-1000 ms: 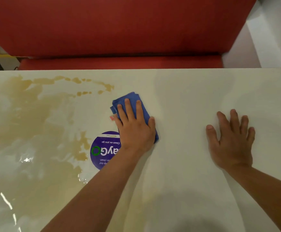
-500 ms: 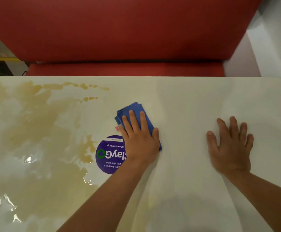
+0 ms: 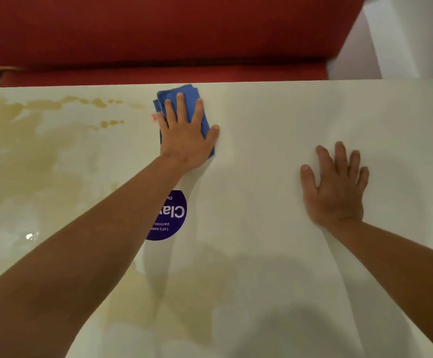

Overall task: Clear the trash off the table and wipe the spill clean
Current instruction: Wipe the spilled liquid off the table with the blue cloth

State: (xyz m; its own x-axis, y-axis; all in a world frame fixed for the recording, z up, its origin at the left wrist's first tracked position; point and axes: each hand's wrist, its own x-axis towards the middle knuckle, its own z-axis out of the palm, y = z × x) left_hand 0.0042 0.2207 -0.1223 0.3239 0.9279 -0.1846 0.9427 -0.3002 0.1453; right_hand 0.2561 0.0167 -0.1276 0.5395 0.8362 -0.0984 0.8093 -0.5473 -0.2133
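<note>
- Head view, read from the left of the frame to the right: a pale brown spill (image 3: 29,151) spreads in a thin wet film over the left third of a cream table (image 3: 261,112), with small separate drops trailing along the upper left near the far edge.
- Left of centre, a bare forearm reaches diagonally from the lower left corner up to the left hand (image 3: 187,135).
- That hand lies flat, fingers straight and slightly spread, pressing down on a folded blue cloth (image 3: 181,99). It pinches nothing; the palm and fingers simply pin the cloth to the table.
- The cloth sits at upper centre, close to the table's far edge, its long side running away from the viewer. A small pink tag pokes out at its left side.
- The main spill lies to the left of the cloth and lower in the frame; the nearest drops sit just left of it. In my judgement the next wipe must sweep leftward, and the left hand is much the nearer one.
- Below the hand, a round purple sticker (image 3: 171,218) shows, partly hidden by the forearm.
- At right of centre, the right hand (image 3: 336,187) rests open and flat on dry table, well apart from the cloth.
- Across the top runs a red bench seat (image 3: 158,34).
</note>
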